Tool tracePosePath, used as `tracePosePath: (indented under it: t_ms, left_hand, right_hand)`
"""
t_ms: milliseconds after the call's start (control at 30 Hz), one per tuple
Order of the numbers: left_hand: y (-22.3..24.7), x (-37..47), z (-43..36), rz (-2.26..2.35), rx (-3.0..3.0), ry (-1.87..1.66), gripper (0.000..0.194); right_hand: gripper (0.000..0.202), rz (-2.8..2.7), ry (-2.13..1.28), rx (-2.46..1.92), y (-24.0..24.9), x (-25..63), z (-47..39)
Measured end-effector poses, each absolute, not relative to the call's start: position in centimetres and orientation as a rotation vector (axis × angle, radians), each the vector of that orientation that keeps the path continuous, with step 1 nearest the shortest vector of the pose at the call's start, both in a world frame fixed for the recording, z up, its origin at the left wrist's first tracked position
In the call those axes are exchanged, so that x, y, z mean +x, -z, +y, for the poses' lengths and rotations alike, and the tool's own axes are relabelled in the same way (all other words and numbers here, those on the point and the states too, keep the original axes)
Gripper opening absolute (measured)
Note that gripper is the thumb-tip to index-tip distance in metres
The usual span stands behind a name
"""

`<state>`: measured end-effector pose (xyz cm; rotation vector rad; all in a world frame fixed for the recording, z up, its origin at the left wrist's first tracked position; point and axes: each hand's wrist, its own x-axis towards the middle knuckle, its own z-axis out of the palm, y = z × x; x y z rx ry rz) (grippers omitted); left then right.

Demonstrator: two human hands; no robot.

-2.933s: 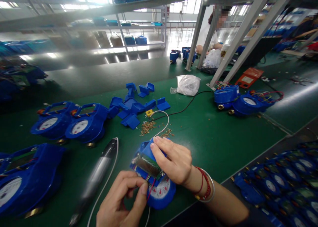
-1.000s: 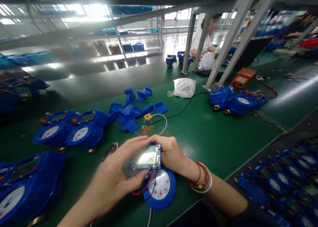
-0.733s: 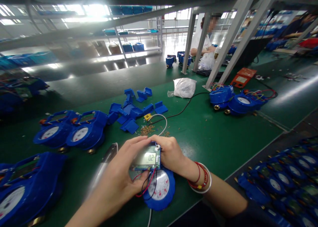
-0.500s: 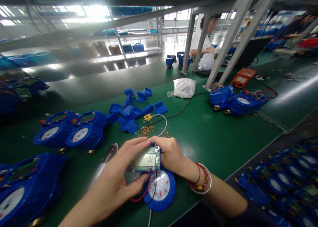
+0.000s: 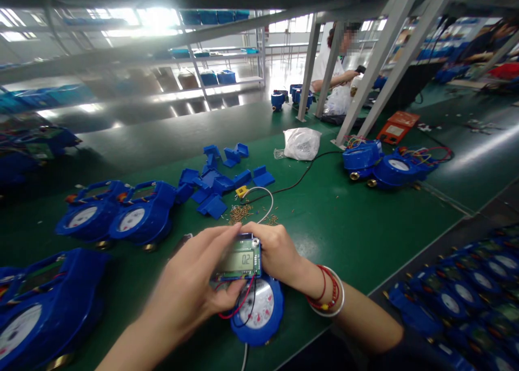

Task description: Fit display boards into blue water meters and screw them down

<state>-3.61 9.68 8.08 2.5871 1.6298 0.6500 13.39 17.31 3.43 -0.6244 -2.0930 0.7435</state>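
Note:
Between my two hands is a green circuit board with a lit LCD (image 5: 239, 260) reading about 0.2. My left hand (image 5: 194, 273) grips its left side, thumb low near the red and black wires (image 5: 253, 295). My right hand (image 5: 278, 252) holds the upper right edge, its fingertips hidden behind the board. Just below lies a blue water meter (image 5: 259, 306) with a round white dial, partly covered by the wires. Beyond my fingers are a pile of small brass screws (image 5: 240, 214) and a yellow connector (image 5: 241, 192) on a white cable. A dark and silver tool behind my left hand is mostly hidden.
Blue plastic covers (image 5: 211, 181) lie in a heap ahead. Blue meters (image 5: 140, 214) stand at left, and more (image 5: 399, 166) at right by an orange box (image 5: 398, 126). A white bag (image 5: 302, 144) sits near metal posts (image 5: 347, 111). Another person (image 5: 330, 73) works across the bench.
My left hand has shifted slightly right and closer around the board, covering more of the tool behind it. The meter below has moved slightly left. The other person's arms have risen.

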Motion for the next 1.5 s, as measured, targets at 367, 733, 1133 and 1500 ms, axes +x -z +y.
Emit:
tracePosePath:
  t_ms: [367,733,1133,1500]
  left_hand:
    - [-9.3,-4.0,10.8,1.441,2.581,-0.848,0.052]
    - [-9.1,-4.3,11.0,1.477,2.460,-0.824,0.050]
    - [-8.7,-4.1,10.5,1.428,2.605,-0.753,0.058]
    - [-7.2,-3.5,8.1,1.396,2.629,-0.980,0.036]
  right_hand:
    - [0.050,-2.145,-0.952,-0.428,-4.5,14.5,18.0]
    - [0.074,-2.164,-1.021,-0.490,-4.3,14.6,17.5]
    - [0.056,-2.090,-0.803,-0.374,-3.2,14.6,17.6]
    - [0.054,-2.046,-0.818,-0.376,-2.8,14.6,17.3]
